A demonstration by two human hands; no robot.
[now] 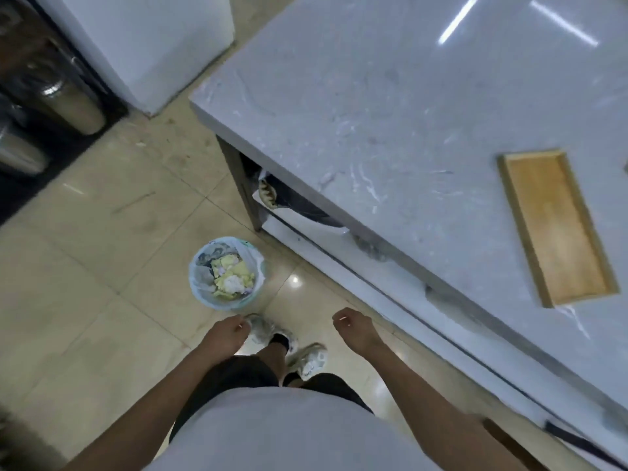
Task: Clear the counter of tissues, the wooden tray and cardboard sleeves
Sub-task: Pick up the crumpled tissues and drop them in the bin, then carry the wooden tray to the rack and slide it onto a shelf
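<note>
Both bare hands hang low over the tiled floor, left hand (226,333) and right hand (351,326), fingers loosely curled and holding nothing, just short of the small round bin with a pale plastic liner (227,271) that has crumpled white tissues and yellowish paper inside. Further out on the grey marble-look counter (356,113) lies the long rectangular wooden tray with a raised rim (555,226), empty, flat, near the front edge, well apart from both hands; no cardboard sleeves visible. Tray looks stiff, light, not fragile, so likely best pinched by a long rim or gripped at the 2 short ends
</note>
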